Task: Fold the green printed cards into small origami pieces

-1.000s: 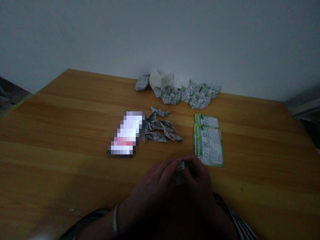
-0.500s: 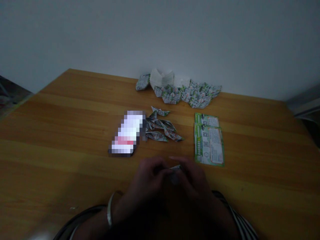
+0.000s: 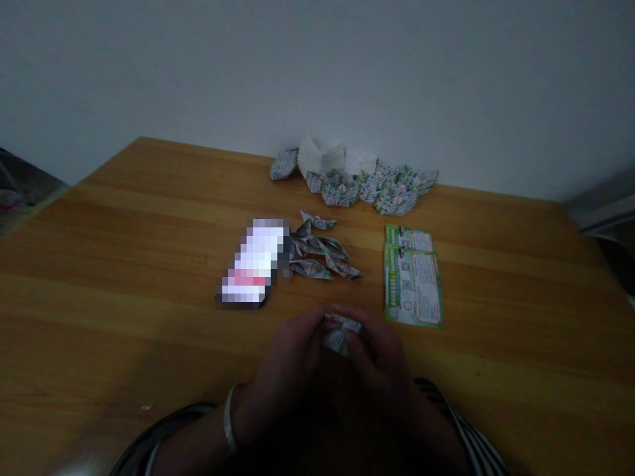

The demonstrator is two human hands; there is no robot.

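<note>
Left hand (image 3: 288, 360) and right hand (image 3: 387, 354) both pinch the small folded paper (image 3: 336, 341), at six o'clock in my remote view. I judge this a folding step; the next move calls for steady fingertips to firm the crease. Outward from that paper, I have printed sheets (image 3: 415, 291) at two o'clock, folded pieces (image 3: 312, 269) near twelve, and a blurred phone (image 3: 255, 258) at ten.

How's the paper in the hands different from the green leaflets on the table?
The paper is folded; the leaflets lie flat.
The left hand and right hand hold the paper; the leaflets rest on the table, untouched.
The paper looks smaller than the leaflets.
Both have printing on them.
</note>
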